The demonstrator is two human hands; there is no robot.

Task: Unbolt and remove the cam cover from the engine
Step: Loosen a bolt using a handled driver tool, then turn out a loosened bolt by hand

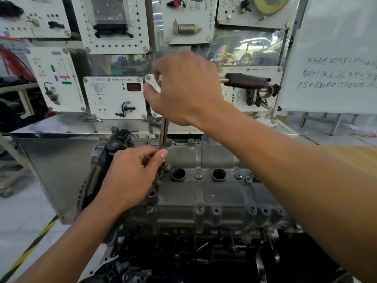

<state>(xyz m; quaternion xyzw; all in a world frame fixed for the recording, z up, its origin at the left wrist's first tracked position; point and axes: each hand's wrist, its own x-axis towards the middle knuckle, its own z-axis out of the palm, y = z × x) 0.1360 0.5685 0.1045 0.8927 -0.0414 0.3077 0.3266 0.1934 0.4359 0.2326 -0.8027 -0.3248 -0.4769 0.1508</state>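
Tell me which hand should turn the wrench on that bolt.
Right, probably. The right hand grips the top of the wrench, where turning is easiest; the left hand only pinches its shaft low, near the cam cover, steadying it.

Automotive training workshop: bare engine (224, 193), display panels (106, 94) of car parts, a handwritten whiteboard (336, 37).

Cam cover (204, 193) atop engine (204, 252), display boards (114, 97) behind, whiteboard (334, 58) rt.

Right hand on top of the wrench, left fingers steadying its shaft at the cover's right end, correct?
Wrong end. The head view shows the left hand steadying the wrench shaft at the left end of the cover; the right hand is on top, as said.
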